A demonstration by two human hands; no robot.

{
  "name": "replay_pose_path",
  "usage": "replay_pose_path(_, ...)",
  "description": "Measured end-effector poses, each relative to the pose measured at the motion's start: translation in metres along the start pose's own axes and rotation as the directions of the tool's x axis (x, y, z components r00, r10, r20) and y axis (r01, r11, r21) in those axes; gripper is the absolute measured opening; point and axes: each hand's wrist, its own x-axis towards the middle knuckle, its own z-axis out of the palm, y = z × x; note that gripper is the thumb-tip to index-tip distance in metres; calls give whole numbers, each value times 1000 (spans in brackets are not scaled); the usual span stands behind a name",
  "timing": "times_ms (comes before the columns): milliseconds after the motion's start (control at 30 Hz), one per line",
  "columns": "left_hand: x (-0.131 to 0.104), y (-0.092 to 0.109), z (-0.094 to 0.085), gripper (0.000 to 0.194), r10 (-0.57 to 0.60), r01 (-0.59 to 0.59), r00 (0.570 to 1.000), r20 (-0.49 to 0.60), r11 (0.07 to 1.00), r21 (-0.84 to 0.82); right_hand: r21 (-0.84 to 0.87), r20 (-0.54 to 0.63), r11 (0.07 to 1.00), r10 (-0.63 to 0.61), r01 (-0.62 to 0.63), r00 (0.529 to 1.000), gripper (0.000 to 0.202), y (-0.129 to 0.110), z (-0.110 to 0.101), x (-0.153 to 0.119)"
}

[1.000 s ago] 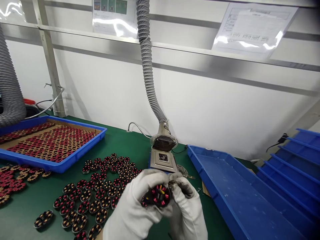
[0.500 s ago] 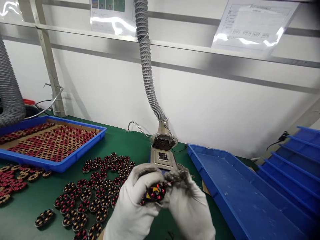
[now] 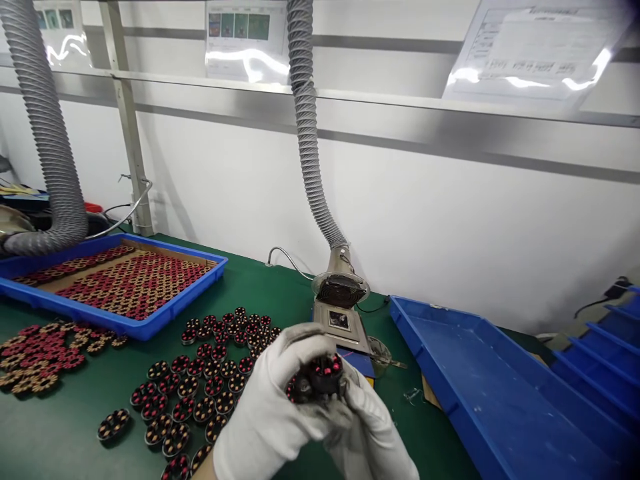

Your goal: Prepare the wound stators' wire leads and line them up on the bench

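My left hand [image 3: 277, 407], in a white glove with greyed fingertips, is closed around a black round motor stator [image 3: 327, 373] with red windings. Dark, partly covered material, perhaps a second stator, sits lower in the same grip. My right hand [image 3: 370, 420], also gloved, has its fingers closed against the stator's right side and underside. Just beyond the hands stands a metal box with a square opening [image 3: 339, 321], under a hood with a grille. Left of my left hand, many ringed stators [image 3: 205, 387] with red or tan windings lie on the green table [image 3: 65, 433].
At the far left, a blue tray [image 3: 145, 327] holds rows of red and tan rings, with more rings [image 3: 45, 353] before it. A large blue tray [image 3: 480, 393] lies right, beside stacked blue trays [image 3: 605, 360]. A grey hose [image 3: 307, 127] drops to the hood.
The view has swung slightly left. The stator has been turned in my hands, showing its dark side now, and my right hand has shifted lower, beneath it.
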Motion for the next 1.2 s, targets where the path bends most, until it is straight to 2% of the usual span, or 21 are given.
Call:
replay_pose_path(133, 0, -2, -8, 46, 109, -117, 990, 93, 990, 84, 84, -14, 996, 30, -29, 999, 21, 0, -8, 0)
replay_pose_path(233, 1, -3, -13, 40, 126, -135, 985, 120, 988, 73, 78, -5, 996, 54, -54, 999, 20, -2, -2, 1)
replay_pose_path(300, 2, -3, -16, 29, 125, -127, 986, 113, 992, 10, 48, -7, 998, 46, -46, 999, 23, -3, 4, 1)
replay_pose_path(367, 3, -2, -16, 18, 86, -80, 994, 60, 993, -91, 16, -13, 999, 39, -39, 999, 29, -3, 8, 2)
replay_pose_path(433, 2, 0, -17, 13, -5, 1, 1000, -19, 982, -189, 15, -7, 999, 48, -48, 999, 33, -3, 9, 2)
replay_pose_path(533, 1, 4, -19, 15, -167, 118, 973, -159, 953, -279, 73, 44, 994, 81, -84, 996, 31, -2, 4, 2)
replay_pose_path(600, 2, 7, -21, 14, -183, 150, 975, -124, 960, -237, 131, 86, 985, 105, -116, 991, 26, -1, -2, 3)
replay_pose_path(667, 4, 10, -23, 29, -106, 106, 994, 3, 988, -113, 200, 119, 969, 121, -143, 986, 20, -1, -7, 4)
replay_pose_path(733, 6, 8, -23, 41, 38, -38, 995, 95, 999, -2, 262, 150, 952, 119, -156, 981, 16, 0, -10, 7)
replay_pose_path(800, 8, 3, -23, 39, 178, -185, 979, 98, 981, 57, 288, 183, 941, 127, -176, 975, 14, 2, -12, 8)
replay_pose_path(867, 7, -2, -23, 32, 220, -227, 971, 95, 972, 68, 280, 190, 941, 141, -191, 972, 15, 3, -11, 9)
replay_pose_path(933, 5, -5, -23, 21, 149, -150, 986, 69, 989, 11, 246, 162, 953, 142, -179, 977, 16, 5, -9, 8)
replay_pose_path(1000, 2, -4, -22, 16, 21, -22, 1000, -7, 994, -108, 193, 117, 972, 112, -133, 987, 20, 7, -5, 7)
replay_pose_path(1067, 0, 0, -22, 15, -113, 81, 986, -122, 967, -242, 136, 82, 986, 87, -98, 993, 24, 7, 0, 5)
replay_pose_path(1133, 0, 4, -23, 16, -226, 157, 954, -198, 936, -314, 100, 55, 992, 77, -82, 996, 25, 6, 4, 4)
replay_pose_path(1200, 2, 7, -23, 18, -268, 224, 957, -112, 927, -302, 90, 35, 993, 76, -79, 996, 26, 5, 7, 4)
